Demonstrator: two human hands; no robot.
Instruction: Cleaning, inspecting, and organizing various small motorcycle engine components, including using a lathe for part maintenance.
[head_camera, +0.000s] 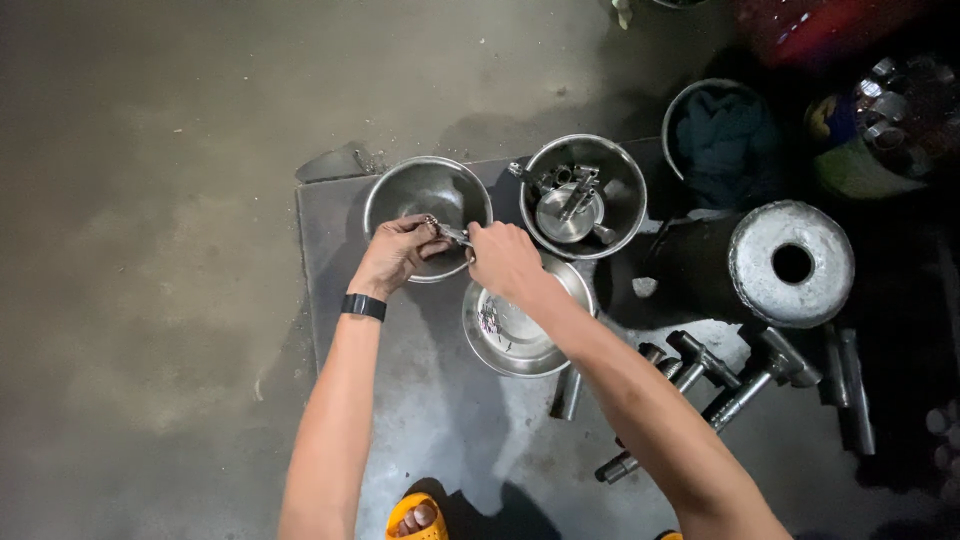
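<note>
Both forearms bare, no sleeves visible. Left hand: black band at the wrist. Right hand: nothing worn. Bottom centre of frame: yellow-orange open-toed sandal, toes exposed.

Spotted one labelled container off the far right corner of the dark mat, just beside the bucket of blue cloth. Round body, deep in shadow. Label wrapped around it in green and yellow with a blue patch; print too blurred to make out. Noted a glossy red shape at the top edge behind it, maybe a bag or package, could not tell. Black wristband showed no display face.
</note>
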